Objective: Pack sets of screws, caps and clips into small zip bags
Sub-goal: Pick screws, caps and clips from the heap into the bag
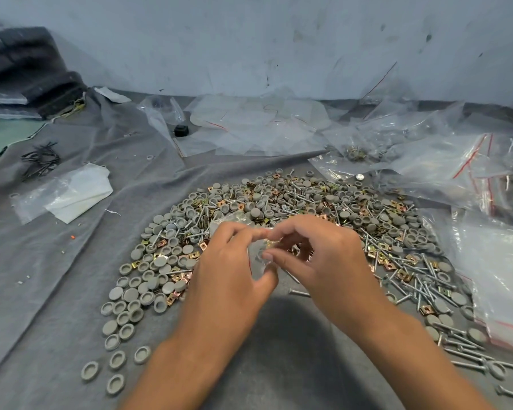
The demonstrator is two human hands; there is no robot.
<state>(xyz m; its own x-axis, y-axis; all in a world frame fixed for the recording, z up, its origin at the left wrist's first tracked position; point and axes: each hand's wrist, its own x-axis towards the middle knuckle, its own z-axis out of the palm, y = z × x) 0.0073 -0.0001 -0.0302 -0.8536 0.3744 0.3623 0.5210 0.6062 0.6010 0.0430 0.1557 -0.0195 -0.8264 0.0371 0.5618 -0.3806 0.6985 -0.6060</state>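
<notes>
Both forearms enter from the near edge of the worktop (279, 335) and converge at centre. The left hand (228, 270) and the right hand (317, 255) meet over the near side of the parts heap, and the small zip bag (259, 255) sits directly between them, touching both. The left hand grips the bag with thumb below and curled fingers above. The right hand pinches at the bag's upper edge with thumb and forefinger; whether it also holds a part cannot be told. The bag's long axis appears to run roughly near to far, mouth toward the fingertips, though the film is crumpled and clear. Neither hand needs to reach: the bag is equally close to both.

Judgement: the step in hand is filling or closing the bag.

Beyond the hands lie the grey caps (148, 279) to the left, the brass clips (397, 267) and the screws (427, 279) to the right. Farther off, the spare zip bags (471, 164) lie at the far right.
</notes>
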